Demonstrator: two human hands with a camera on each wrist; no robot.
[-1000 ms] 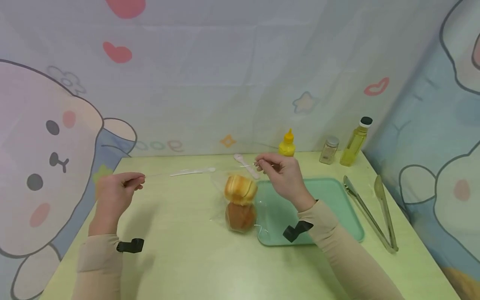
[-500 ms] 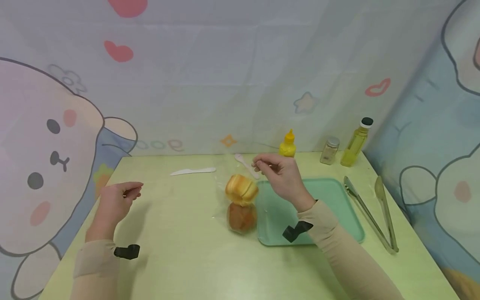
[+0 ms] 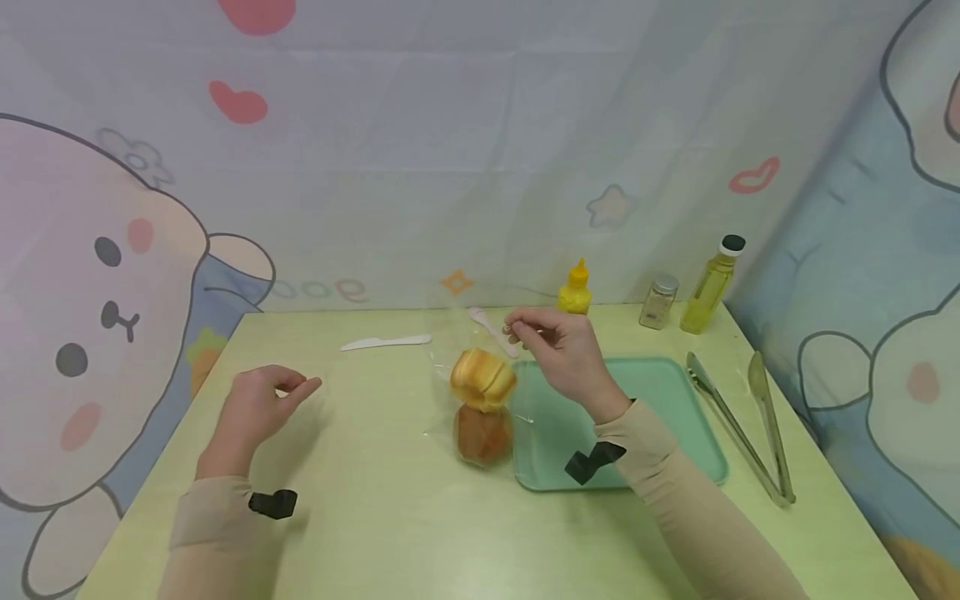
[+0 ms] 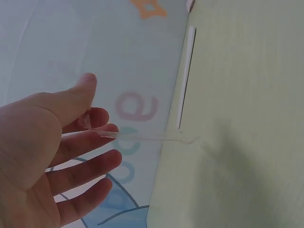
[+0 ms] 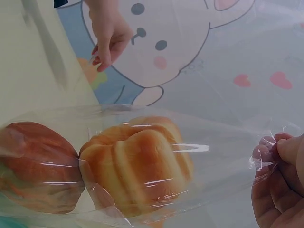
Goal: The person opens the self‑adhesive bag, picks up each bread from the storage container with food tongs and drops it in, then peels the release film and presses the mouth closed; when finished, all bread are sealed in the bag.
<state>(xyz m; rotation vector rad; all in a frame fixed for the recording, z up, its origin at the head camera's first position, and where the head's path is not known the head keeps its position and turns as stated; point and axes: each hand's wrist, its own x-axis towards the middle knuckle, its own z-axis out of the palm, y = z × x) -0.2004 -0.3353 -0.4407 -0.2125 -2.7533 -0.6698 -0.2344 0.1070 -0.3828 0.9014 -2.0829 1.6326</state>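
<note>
My right hand [image 3: 553, 343] pinches the gathered top of a clear plastic bag [image 5: 221, 164]. Inside the bag sit two bread buns, a golden grooved bun [image 3: 483, 379] above a browner bun [image 3: 482, 435]. My left hand [image 3: 258, 404] hovers over the left part of the table. From its fingers trails a thin clear plastic strip [image 4: 154, 137], which seems to cling to them. In the left wrist view its thumb stands apart from the loosely bent fingers.
A green tray [image 3: 615, 483] lies to the right, with metal tongs [image 3: 742, 433] beyond it. Along the back stand a yellow squeeze bottle [image 3: 574, 292], a small jar [image 3: 659, 302] and an oil bottle [image 3: 708, 292]. A white knife [image 3: 386, 342] and spoon [image 3: 493, 332] lie behind the bag.
The strip stretched between my hands has come away from the bag. My left hand drew down and slightly left, then moved right, its thumb spreading. The right hand has barely moved.
</note>
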